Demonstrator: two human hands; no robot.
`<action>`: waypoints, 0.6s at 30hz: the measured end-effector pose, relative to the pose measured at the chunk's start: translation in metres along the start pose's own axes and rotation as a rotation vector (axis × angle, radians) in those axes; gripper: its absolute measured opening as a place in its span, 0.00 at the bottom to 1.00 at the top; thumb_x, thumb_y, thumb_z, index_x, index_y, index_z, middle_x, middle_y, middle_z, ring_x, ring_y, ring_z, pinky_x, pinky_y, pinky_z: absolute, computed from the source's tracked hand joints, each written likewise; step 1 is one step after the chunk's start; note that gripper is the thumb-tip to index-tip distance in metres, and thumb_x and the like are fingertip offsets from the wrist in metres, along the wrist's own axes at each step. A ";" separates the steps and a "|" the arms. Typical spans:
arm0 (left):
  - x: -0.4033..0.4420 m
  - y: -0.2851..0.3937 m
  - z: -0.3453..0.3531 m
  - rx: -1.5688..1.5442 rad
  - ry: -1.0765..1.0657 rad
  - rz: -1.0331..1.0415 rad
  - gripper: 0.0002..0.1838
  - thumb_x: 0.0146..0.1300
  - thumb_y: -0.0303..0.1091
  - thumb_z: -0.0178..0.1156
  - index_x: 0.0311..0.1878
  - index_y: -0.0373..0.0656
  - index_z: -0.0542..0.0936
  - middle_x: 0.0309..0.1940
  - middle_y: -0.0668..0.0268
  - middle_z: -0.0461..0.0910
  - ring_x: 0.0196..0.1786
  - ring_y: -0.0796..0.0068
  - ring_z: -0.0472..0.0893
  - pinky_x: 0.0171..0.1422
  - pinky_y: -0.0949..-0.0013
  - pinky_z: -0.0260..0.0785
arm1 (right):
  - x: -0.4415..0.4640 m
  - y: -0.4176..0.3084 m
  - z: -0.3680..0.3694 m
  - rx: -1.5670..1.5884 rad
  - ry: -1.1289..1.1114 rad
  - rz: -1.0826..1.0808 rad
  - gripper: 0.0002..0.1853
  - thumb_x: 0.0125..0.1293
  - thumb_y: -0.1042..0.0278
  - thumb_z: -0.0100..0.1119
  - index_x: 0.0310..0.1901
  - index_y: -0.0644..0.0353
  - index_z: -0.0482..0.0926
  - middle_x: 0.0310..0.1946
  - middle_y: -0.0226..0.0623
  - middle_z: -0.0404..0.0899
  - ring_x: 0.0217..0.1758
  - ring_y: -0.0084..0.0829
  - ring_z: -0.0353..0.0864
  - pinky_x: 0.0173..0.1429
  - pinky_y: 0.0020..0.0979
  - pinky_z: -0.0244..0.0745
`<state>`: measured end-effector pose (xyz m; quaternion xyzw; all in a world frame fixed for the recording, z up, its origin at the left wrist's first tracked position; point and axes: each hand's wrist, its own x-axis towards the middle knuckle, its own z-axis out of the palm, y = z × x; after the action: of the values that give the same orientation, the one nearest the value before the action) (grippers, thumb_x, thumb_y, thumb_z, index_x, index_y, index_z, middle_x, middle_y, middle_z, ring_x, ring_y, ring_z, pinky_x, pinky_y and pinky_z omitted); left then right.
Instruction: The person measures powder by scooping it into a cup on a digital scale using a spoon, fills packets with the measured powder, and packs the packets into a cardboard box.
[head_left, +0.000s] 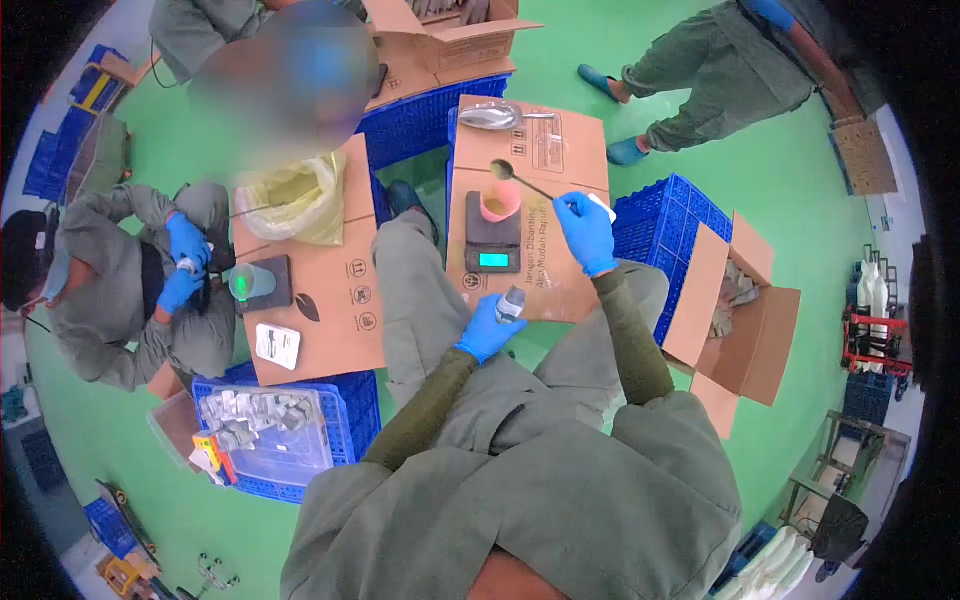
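Observation:
My right hand (586,235), in a blue glove, is closed around the handle of a long spoon (503,170). The spoon's bowl, with something greenish in it, is just above a pink cup (501,201). That cup stands on a dark digital scale (493,261) with a lit display, on the cardboard (560,285) before me. Lower down, my gloved left hand (486,330) grips a small silver packet (511,304) with a pale label, tilted upward over my lap. What the packet contains is hidden. A metal scoop (495,116) lies at the cardboard's far end.
At right, an open carton (740,330) leans by a blue crate (680,225). To the left, a co-worker's gloved hands (184,262) are near another cup (252,283) and a lined bag (300,205). Several packets (260,410) fill a clear tray. Another person stands at upper right.

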<state>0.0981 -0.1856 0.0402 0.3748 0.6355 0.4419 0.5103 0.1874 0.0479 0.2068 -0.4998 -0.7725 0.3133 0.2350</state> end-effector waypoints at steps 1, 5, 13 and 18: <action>-0.002 0.001 0.001 0.008 0.015 0.020 0.32 0.56 0.41 0.77 0.58 0.36 0.72 0.50 0.57 0.75 0.53 0.62 0.78 0.59 0.59 0.72 | -0.009 -0.004 -0.002 -0.111 -0.016 0.012 0.11 0.69 0.57 0.62 0.38 0.56 0.84 0.33 0.40 0.86 0.35 0.37 0.86 0.37 0.37 0.77; -0.003 0.006 -0.002 0.043 0.024 0.048 0.30 0.59 0.40 0.75 0.58 0.37 0.72 0.48 0.62 0.77 0.49 0.70 0.78 0.55 0.63 0.74 | -0.027 0.031 0.030 -0.342 0.151 -0.426 0.09 0.72 0.57 0.58 0.37 0.51 0.80 0.31 0.34 0.80 0.33 0.40 0.84 0.35 0.42 0.78; -0.006 0.008 -0.003 0.032 0.025 -0.005 0.30 0.58 0.41 0.76 0.56 0.37 0.73 0.48 0.58 0.75 0.50 0.66 0.77 0.57 0.60 0.72 | -0.031 0.039 0.031 -0.566 0.112 -0.462 0.09 0.71 0.58 0.60 0.36 0.52 0.79 0.30 0.36 0.74 0.32 0.40 0.80 0.33 0.42 0.76; -0.002 0.005 -0.004 -0.037 -0.040 -0.046 0.30 0.58 0.40 0.77 0.57 0.38 0.73 0.50 0.59 0.76 0.50 0.68 0.77 0.56 0.61 0.73 | -0.033 0.048 0.027 -0.530 0.150 -0.439 0.08 0.71 0.58 0.61 0.36 0.51 0.80 0.30 0.34 0.75 0.32 0.38 0.81 0.34 0.40 0.76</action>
<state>0.0945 -0.1870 0.0460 0.3595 0.6253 0.4341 0.5397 0.2118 0.0255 0.1520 -0.3868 -0.8967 0.0063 0.2150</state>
